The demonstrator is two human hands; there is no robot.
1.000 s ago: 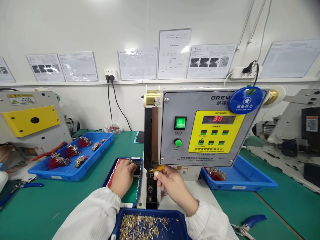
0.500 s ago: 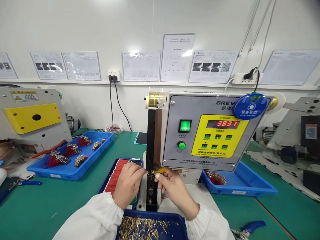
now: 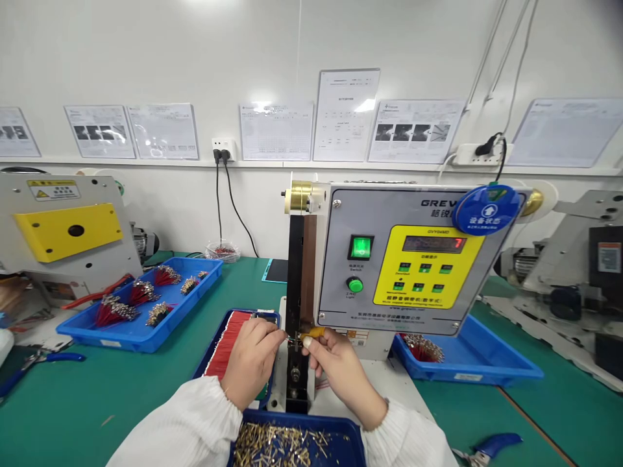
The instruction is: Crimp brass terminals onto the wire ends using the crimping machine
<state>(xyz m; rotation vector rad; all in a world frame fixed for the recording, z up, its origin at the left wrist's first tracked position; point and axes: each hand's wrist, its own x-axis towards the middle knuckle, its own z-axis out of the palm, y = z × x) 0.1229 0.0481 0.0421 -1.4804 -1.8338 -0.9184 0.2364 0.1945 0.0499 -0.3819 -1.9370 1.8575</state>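
- Can see, at the tabletop's (image 3: 160, 395) left edge, a grey machine (image 3: 111, 214) with a yellow plate, blue-handled pliers (image 3: 63, 357) nearer.
- Can make out next a light-blue tray (image 3: 117, 338), with red wire bundles (image 3: 167, 275) inside and a red-handled tool (image 3: 100, 291) across its left rim.
- Then find a dark blue tray (image 3: 198, 369), with a row of red wires (image 3: 230, 344) partly covered by the left hand (image 3: 250, 357).
- With that hand, pinching something thin (a wire, by the look) at the black post (image 3: 296, 272) of the crimping machine (image 3: 350, 305).
- Toward the tabletop's near edge, see a navy tray (image 3: 349, 433) with loose gold-coloured pins (image 3: 272, 444) in it.
- With the right hand (image 3: 343, 363), pinching at the post's other side, thumb against a small yellow piece (image 3: 314, 332) (cannot tell whether held or worn on the finger).
- Above, read a red 7 on the display (image 3: 435, 244), beside a green-lit switch (image 3: 361, 247).
- Farther right, see a blue tray (image 3: 491, 357) with a red wire bundle (image 3: 424, 348) in its left end.
- Toward the near right corner, find blue-handled cutters (image 3: 497, 444).
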